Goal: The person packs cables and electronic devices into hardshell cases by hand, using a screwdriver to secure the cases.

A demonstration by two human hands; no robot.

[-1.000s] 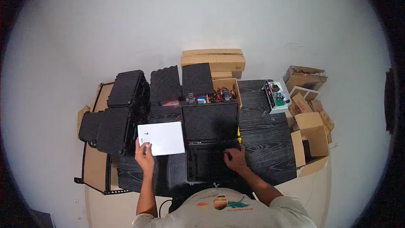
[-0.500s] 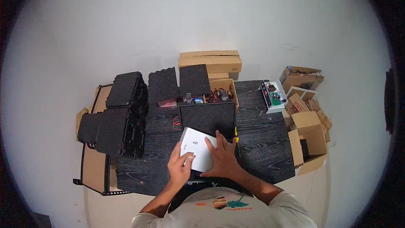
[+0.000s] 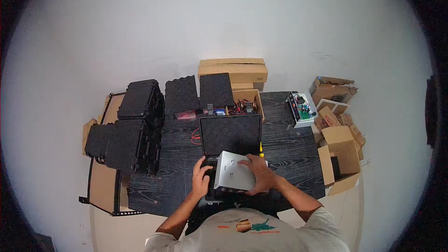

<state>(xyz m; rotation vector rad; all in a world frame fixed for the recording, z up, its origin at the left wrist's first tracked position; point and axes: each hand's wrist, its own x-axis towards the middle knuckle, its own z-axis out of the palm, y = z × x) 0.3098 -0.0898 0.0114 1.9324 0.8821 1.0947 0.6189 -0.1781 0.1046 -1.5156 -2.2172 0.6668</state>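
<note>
A silver metal box [image 3: 232, 172] is tilted over the open black hard case [image 3: 211, 199] in front of me. My right hand [image 3: 262, 177] grips the box on its right side, with fingers on the top face and at the near right corner. To the left of the box, my left hand [image 3: 201, 178] holds nothing; its thumb and fingers are apart over the left edge of the case. Foam lines the raised lid [image 3: 231, 134] of the case. The bottom of the case is mostly hidden under the box.
Black hard cases [image 3: 123, 144] are stacked at the left. Behind the lid stand foam sheets [image 3: 215, 90] and a carton of cables [image 3: 259, 105]. An opened white device [image 3: 305, 113] with a green circuit board sits at the table's back right. Open cardboard boxes [image 3: 343, 142] lie beyond the right edge.
The silver box has moved right and nearer to me and has turned. My left hand has let go of it; my right hand has shifted to its right side.
</note>
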